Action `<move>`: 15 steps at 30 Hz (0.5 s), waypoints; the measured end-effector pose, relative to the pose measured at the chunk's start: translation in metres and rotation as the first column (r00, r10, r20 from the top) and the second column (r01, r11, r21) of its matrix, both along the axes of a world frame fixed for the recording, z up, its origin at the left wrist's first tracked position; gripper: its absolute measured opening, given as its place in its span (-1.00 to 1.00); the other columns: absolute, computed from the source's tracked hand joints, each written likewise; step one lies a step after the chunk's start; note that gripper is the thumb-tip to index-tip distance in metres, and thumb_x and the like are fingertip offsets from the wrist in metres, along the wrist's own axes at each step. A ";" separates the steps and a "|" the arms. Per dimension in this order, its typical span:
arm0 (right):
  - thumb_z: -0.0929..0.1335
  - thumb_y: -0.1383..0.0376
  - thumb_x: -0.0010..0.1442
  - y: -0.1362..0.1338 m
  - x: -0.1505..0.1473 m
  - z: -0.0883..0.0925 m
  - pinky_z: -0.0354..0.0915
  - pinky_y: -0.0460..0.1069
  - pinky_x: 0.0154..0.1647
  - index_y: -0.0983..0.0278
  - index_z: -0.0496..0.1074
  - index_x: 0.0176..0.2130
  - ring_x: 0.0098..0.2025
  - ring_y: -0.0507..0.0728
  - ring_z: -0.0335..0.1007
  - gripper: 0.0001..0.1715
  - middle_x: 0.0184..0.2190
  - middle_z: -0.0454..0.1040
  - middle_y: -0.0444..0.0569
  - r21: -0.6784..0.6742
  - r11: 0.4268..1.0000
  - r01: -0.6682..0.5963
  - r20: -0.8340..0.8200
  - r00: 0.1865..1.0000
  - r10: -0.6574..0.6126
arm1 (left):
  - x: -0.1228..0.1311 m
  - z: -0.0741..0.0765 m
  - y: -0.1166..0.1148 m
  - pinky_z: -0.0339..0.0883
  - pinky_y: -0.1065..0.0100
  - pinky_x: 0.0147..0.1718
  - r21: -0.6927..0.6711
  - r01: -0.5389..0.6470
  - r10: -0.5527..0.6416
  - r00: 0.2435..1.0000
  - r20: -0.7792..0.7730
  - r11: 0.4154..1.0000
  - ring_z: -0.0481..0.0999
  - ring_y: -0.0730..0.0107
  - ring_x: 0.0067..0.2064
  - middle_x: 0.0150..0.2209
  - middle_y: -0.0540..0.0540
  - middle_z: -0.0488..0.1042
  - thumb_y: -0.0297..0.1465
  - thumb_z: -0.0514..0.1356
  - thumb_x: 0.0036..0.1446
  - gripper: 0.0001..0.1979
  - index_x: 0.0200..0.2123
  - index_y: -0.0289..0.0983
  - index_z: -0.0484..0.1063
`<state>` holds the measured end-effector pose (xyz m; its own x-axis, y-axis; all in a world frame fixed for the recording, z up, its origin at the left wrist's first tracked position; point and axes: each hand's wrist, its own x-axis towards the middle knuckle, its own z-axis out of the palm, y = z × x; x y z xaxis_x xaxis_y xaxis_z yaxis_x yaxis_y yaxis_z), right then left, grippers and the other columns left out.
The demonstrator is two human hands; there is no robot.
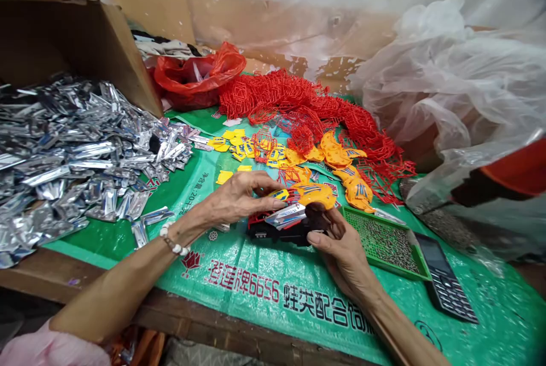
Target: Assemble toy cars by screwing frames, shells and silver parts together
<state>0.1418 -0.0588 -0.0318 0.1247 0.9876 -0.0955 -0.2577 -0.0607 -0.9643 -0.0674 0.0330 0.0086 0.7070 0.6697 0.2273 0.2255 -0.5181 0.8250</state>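
Observation:
A toy car (294, 221) with a black base, a silver side panel and an orange body piece is held just above the green sheet. My right hand (341, 246) grips its right end, thumb low on the base. My left hand (243, 198) is closed at the other end, thumb and fingers pinching a small yellow part (279, 194) against the car's top. The fingers hide some of the car. Beyond the hands lie yellow stickered parts (243, 148), orange body pieces (336, 149) and a heap of red lattice frames (298, 98).
Silver panels (85, 155) spill from a cardboard box (128, 58) at left. A green tray (386, 241) of screws and a keypad phone (446, 278) sit at right. A red-and-black tool (507, 169) juts in before plastic bags (426, 70). A red bag (196, 78) stands behind.

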 end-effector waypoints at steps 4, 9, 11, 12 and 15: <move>0.59 0.20 -0.21 0.001 -0.002 -0.001 0.28 0.15 0.22 0.20 0.42 0.04 0.14 0.27 0.40 -0.21 0.07 0.49 0.08 -0.019 1.000 0.020 -0.008 1.000 -0.020 | 0.001 0.000 -0.001 0.34 0.31 -0.20 0.052 0.005 -0.005 1.000 -0.014 0.999 0.49 0.32 -0.21 -0.21 -0.09 0.52 -0.23 0.22 0.23 -0.68 -0.02 -0.23 0.54; 0.59 0.20 -0.19 -0.003 0.008 -0.005 0.22 0.16 0.27 0.19 0.37 0.09 0.18 0.26 0.36 -0.15 0.09 0.47 0.07 -0.013 0.998 0.067 -0.020 0.998 -0.068 | 0.000 0.004 -0.003 0.34 0.22 -0.01 0.018 -0.052 0.052 0.999 -0.002 0.998 0.49 0.23 -0.01 -0.02 -0.12 0.53 -0.20 0.23 0.22 -0.58 0.11 -0.18 0.44; 0.60 0.18 -0.20 -0.005 0.012 -0.006 0.21 0.20 0.28 0.19 0.35 0.11 0.18 0.28 0.36 -0.10 0.07 0.49 0.08 -0.001 0.996 0.093 -0.002 0.996 -0.093 | -0.005 0.007 -0.003 0.36 0.17 0.01 -0.057 -0.045 0.044 0.999 -0.010 0.997 0.50 0.19 0.00 0.01 -0.13 0.53 -0.19 0.32 0.11 -0.41 0.19 -0.19 0.35; 0.60 0.18 -0.21 -0.005 0.014 -0.006 0.22 0.21 0.28 0.19 0.34 0.12 0.17 0.29 0.38 -0.08 0.05 0.51 0.08 0.006 0.995 0.097 0.003 0.995 -0.097 | -0.008 0.009 -0.004 0.37 0.16 -0.01 -0.089 -0.030 0.029 0.999 -0.015 0.996 0.52 0.18 -0.02 0.01 -0.14 0.53 -0.21 0.37 0.05 -0.32 0.22 -0.21 0.31; 0.61 0.19 -0.24 -0.006 0.018 -0.007 0.32 0.19 0.20 0.18 0.31 0.15 0.12 0.29 0.43 -0.01 -0.01 0.54 0.09 0.010 0.997 0.073 0.014 0.997 -0.073 | -0.013 0.010 -0.007 0.38 0.13 0.00 -0.033 -0.048 0.047 0.998 -0.045 0.998 0.54 0.16 -0.03 0.00 -0.17 0.55 -0.25 0.41 -0.01 -0.26 0.23 -0.24 0.29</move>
<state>0.1596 -0.0653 -0.0384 0.1975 0.9767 -0.0840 -0.2470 -0.0333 -0.9684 -0.0803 0.0259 0.0187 0.6831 0.7095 0.1730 0.2860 -0.4779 0.8305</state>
